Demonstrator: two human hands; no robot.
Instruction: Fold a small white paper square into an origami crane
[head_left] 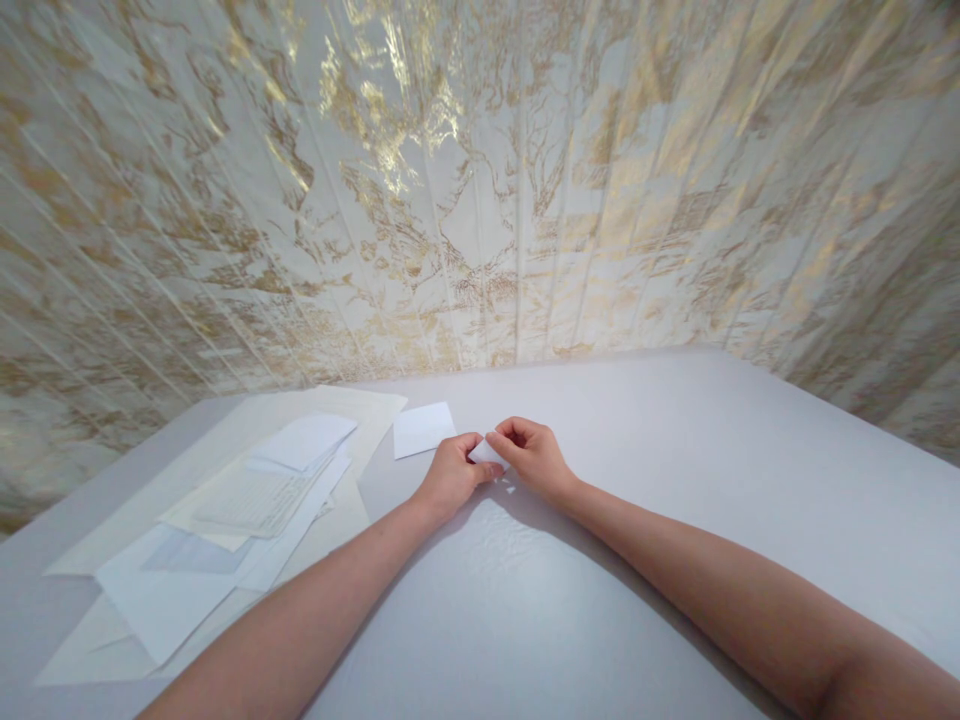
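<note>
Paper (484, 453), small and white, was between our 2 hands, near the middle of the table (637, 430). We gripped it from both sides. Our left hand (452, 473) had its fingers closed around the left part, with the thumb along the near edge. Our right hand (532, 455) pinched the far right part between thumb and fingertips, its other fingers curled. Our hands were so close that they hid much of the paper, and we could not tell how many layers it had. Just near of our fingertips were a few small bright spots (511, 489); we could not tell whether they were scraps or light.

To the left and slightly far of our left hand, 1 white sheet (421, 428) lay on the table. Farther left we had a loose, spread pile (172, 600) of overlapping sheets, some white and some cream. On its upper layers lay a folded sheet (304, 440), and near of that was a lined sheet (251, 508) with marks too small for us to read.

Our 2 bare forearms reached in from the near left and near right, casting shadows on the pale table. Along its far side we faced a white and gold backdrop (480, 150).
</note>
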